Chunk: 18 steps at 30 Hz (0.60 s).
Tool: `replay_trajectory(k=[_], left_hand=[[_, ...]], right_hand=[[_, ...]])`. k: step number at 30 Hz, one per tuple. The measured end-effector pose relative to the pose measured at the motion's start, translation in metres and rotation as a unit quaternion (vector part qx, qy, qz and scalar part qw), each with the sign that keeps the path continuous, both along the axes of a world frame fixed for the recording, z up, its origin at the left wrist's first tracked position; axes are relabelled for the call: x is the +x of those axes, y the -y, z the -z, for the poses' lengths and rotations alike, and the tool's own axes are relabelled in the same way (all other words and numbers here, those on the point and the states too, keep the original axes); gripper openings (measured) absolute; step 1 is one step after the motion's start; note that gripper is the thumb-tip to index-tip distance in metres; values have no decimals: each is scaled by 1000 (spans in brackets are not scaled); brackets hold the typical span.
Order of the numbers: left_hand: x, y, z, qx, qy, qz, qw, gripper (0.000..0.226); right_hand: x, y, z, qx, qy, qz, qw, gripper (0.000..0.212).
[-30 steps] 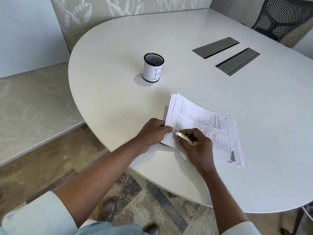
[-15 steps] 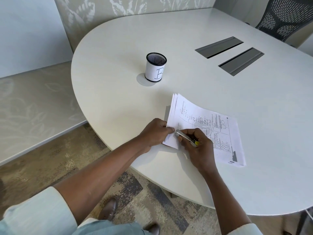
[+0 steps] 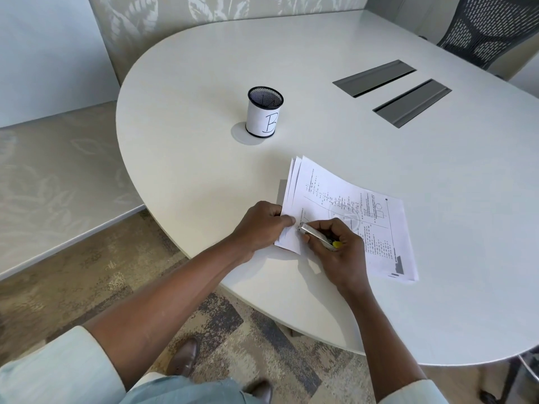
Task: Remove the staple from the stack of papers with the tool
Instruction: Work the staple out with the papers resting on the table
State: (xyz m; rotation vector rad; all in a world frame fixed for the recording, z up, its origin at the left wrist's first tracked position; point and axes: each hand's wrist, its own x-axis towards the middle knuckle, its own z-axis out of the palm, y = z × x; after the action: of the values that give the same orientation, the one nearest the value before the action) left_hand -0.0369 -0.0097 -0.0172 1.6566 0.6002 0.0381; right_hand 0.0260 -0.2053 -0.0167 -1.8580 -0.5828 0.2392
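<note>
A stack of printed papers [image 3: 347, 211] lies on the white table [image 3: 379, 141], near its front edge. My left hand [image 3: 262, 225] pinches the stack's near left corner, thumb on top. My right hand [image 3: 335, 249] grips a silver staple remover [image 3: 316, 236] with a yellow end. The tool's tip rests on the paper just right of my left thumb. The staple itself is too small to make out.
A black mesh pen cup [image 3: 264, 112] with a white label marked "B" stands behind the papers. Two grey cable hatches [image 3: 392, 90] are set in the table at the right. A mesh office chair [image 3: 490, 27] stands at the far right. Patterned carpet lies below the table edge.
Both hands stay at the stack's near left corner with only slight shifts. The camera view has moved a little.
</note>
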Motion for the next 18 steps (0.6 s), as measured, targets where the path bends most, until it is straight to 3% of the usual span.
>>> replay_trajectory(k=[4, 10, 18], left_hand=[[-2, 1, -1, -6, 12, 2, 1000, 58], [-1, 1, 3, 16, 0, -3, 1000, 35], [-4, -2, 1, -15, -7, 33, 999, 60]], right_hand=[[0, 1, 0, -3, 2, -5, 1000, 15], [1, 1, 2, -14, 15, -14, 1000, 13], [3, -1, 4, -20, 22, -13, 999, 15]])
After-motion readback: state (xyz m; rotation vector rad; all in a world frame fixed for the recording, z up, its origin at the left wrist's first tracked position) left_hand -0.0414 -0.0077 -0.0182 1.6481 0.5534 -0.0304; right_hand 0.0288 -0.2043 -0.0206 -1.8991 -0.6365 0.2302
